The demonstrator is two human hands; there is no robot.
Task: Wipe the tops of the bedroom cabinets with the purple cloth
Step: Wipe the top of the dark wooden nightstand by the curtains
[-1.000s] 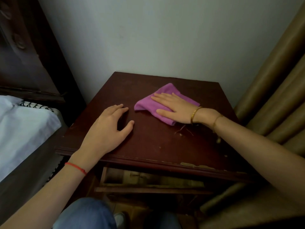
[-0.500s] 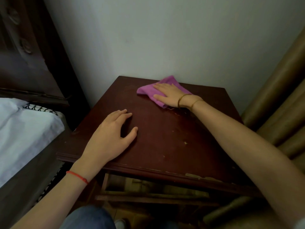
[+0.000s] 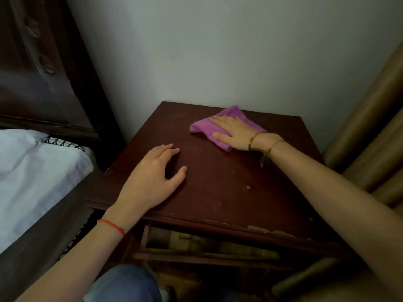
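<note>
At nine o'clock lies a bed (image 3: 32,171) with a white sheet. The left hand (image 3: 152,177) rests on the cabinet (image 3: 229,192) near its front edge, fingers loosely spread, holding nothing, seemingly as a brace. Toward one o'clock, the right hand (image 3: 234,134) presses flat, fingers straight, on the purple cloth (image 3: 202,127) by the back edge. The wiping step is under way. Pale specks, perhaps crumbs, sit at four o'clock; the next stroke should probably sweep forward over them.
</note>
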